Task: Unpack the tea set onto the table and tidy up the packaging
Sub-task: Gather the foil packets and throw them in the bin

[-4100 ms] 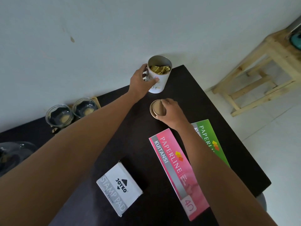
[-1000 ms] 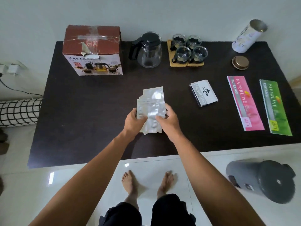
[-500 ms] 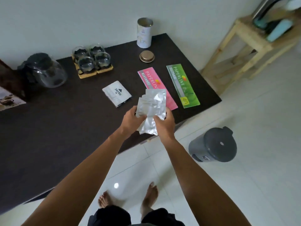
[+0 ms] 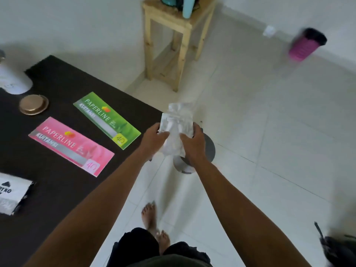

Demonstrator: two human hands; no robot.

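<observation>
Two hands hold a bunch of shiny silver packets up in the air, past the edge of the table. The left hand has its thumb on the front of the packets and its fingers tucked behind, so its grip is clamped on their left side. The right hand pinches the right side the same way, with its grip tight on the packets too. The packets stand upright and overlap each other. They are right above a dark grey bin that sits on the white tiled floor. The hands and packets hide most of the bin, and I cannot tell if its lid is up or down.

On the dark table, a green booklet and a pink booklet lie flat, side by side. A round gold lid lies near them, just beside a white tin at the left edge of the view. A white stamp pad box sits lower on the table, cut off by the edge.

A wooden stool stands by the wall. A pink and black can stands far off near the wall and looks blurry. The person's bare feet are on the floor.
</observation>
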